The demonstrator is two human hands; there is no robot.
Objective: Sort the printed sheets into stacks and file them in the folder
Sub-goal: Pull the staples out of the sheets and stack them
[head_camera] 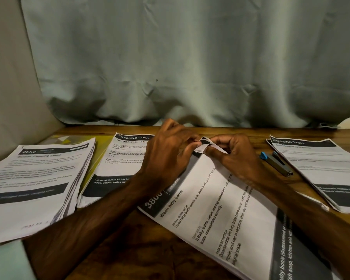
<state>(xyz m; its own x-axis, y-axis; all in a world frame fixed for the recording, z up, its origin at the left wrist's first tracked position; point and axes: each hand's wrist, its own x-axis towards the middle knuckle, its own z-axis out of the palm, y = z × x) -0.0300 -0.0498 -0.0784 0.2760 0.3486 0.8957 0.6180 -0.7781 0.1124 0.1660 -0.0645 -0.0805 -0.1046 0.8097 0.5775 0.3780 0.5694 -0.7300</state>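
We look down on a dark brown wooden table [129, 249] with a strong grain, set against a creased grey-green curtain [180, 57] that hangs to the table's far edge, with a plain beige wall [6, 98] at the left. On the table lie 3 stacks and 1 loose set of paper. At the left we see a thick stack of white printed sheets headed 2652 [34, 178], its edges fanned. Beside it a thinner stack headed Pouring Skincare Lotion [121, 158] rests on a flat yellow-green folder [102, 146], which shows between these 2 stacks. At the far right lies a third stack with a black Dressing Table banner [315, 164]. Between that stack and the hands we see a grey stapler with a blue end [275, 163], flat on the wood. In the middle a set of white sheets headed 3800 Wash baby bottle [220, 209] lies at a slant, running off the near edge of the view. The 2 hands meet at its far corner: the left hand [168, 152] and the right hand [236, 156] both pinch that corner, which is lifted and curled between their fingertips. A pale bluish cloth [4, 259] fills the near left corner.
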